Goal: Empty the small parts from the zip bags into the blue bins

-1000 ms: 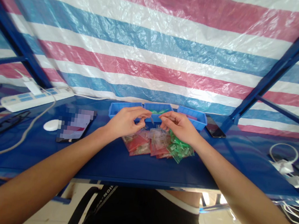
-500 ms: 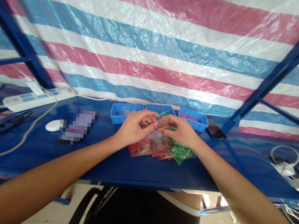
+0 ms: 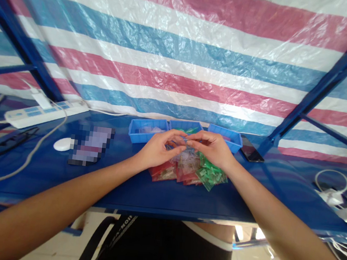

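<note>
My left hand [image 3: 160, 148] and my right hand [image 3: 212, 148] meet above a heap of small zip bags. Both have thumb and fingers pinched on a small clear plastic bag [image 3: 185, 140], mostly hidden by the fingers. Beneath them lie red bags [image 3: 162, 172] at the left, clear bags [image 3: 187, 161] in the middle and green bags [image 3: 211, 175] at the right, with small parts inside. Behind my hands stand three blue bins: the left bin [image 3: 132, 136] with clear bags, the middle bin [image 3: 177, 124] with green ones, and the right bin [image 3: 236, 144], partly covered by my right hand.
A dark phone [image 3: 252, 150] lies right of the bins. On the left are a pixelated item [image 3: 92, 145], a white oval object [image 3: 62, 144], black glasses [image 3: 9, 143] and a white power strip [image 3: 23, 118]. White chargers [image 3: 331, 198] sit far right. Blue frame posts flank the desk.
My fingers have shifted slightly around the small bag between them, and a bluish bit now shows at the fingertips. The heap and bins look the same.
</note>
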`<state>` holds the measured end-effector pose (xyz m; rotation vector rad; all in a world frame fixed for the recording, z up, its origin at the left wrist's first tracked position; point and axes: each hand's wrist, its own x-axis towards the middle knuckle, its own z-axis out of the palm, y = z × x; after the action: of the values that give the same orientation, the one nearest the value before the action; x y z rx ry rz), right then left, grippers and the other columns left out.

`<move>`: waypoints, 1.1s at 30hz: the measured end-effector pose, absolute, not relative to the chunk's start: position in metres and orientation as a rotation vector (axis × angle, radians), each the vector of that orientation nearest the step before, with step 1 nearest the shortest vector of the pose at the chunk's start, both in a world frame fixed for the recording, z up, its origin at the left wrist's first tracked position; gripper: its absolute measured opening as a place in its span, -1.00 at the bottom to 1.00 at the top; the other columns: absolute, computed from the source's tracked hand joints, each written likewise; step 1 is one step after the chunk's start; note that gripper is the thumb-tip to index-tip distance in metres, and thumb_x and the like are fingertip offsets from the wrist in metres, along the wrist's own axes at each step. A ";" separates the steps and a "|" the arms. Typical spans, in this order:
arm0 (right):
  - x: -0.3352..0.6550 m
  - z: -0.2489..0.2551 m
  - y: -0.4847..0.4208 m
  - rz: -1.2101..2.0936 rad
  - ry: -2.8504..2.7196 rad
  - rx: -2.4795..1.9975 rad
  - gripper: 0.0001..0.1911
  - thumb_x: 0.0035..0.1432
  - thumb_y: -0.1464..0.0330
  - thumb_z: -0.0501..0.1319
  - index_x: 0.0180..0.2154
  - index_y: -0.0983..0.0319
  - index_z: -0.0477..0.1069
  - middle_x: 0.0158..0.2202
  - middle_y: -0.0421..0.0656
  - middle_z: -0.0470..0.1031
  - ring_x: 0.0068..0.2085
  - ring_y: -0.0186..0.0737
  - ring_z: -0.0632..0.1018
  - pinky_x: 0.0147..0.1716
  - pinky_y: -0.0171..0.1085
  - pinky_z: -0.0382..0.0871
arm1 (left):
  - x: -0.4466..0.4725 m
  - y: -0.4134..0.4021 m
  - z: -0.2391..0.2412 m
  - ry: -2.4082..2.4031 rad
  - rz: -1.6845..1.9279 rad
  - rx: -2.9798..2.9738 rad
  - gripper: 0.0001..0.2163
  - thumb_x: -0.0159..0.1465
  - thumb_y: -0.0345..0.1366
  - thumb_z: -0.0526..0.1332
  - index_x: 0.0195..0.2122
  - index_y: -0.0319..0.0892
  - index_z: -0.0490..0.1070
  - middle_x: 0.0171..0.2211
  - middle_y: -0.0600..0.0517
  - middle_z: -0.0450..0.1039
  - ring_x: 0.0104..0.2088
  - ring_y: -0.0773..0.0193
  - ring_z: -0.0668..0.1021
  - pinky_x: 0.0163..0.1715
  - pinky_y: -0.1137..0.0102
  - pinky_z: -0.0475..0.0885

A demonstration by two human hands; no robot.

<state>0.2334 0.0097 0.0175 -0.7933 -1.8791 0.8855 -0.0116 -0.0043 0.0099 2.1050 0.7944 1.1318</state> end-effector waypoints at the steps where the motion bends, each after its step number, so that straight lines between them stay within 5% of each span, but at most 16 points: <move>1: 0.233 0.017 0.009 0.894 -1.871 -0.784 -0.67 0.22 0.08 0.47 -0.10 0.13 0.72 -0.17 -0.12 0.71 -0.32 -0.20 0.62 -0.30 -0.21 0.51 | -0.011 -0.004 0.010 0.791 1.128 2.097 -0.60 0.39 -0.16 0.37 0.20 -0.14 0.46 -0.07 -0.08 0.69 -0.09 0.09 0.73 -0.03 0.24 0.61; 12: 0.226 0.011 0.008 1.069 -1.761 -0.723 -0.59 0.13 0.14 0.53 -0.04 0.16 0.57 -0.18 -0.12 0.70 -0.19 -0.16 0.69 -0.11 -0.17 0.59 | -0.008 -0.002 0.006 0.696 1.071 1.952 -0.51 0.36 -0.14 0.41 0.26 -0.15 0.44 -0.07 -0.11 0.69 -0.09 0.08 0.73 0.00 0.21 0.62; 33: 0.222 0.012 0.001 0.981 -1.886 -0.766 -0.59 0.18 0.13 0.49 -0.01 0.16 0.56 -0.20 -0.14 0.67 -0.20 -0.17 0.66 -0.18 -0.19 0.57 | -0.006 -0.006 0.012 0.818 1.181 1.990 -0.60 0.24 -0.38 0.34 0.10 -0.14 0.36 -0.27 0.06 0.60 -0.27 0.25 0.66 -0.14 0.35 0.53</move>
<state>0.2218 0.0008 0.0119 -0.7658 -1.8859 0.9813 -0.0065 -0.0058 0.0119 1.9899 0.8175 1.1808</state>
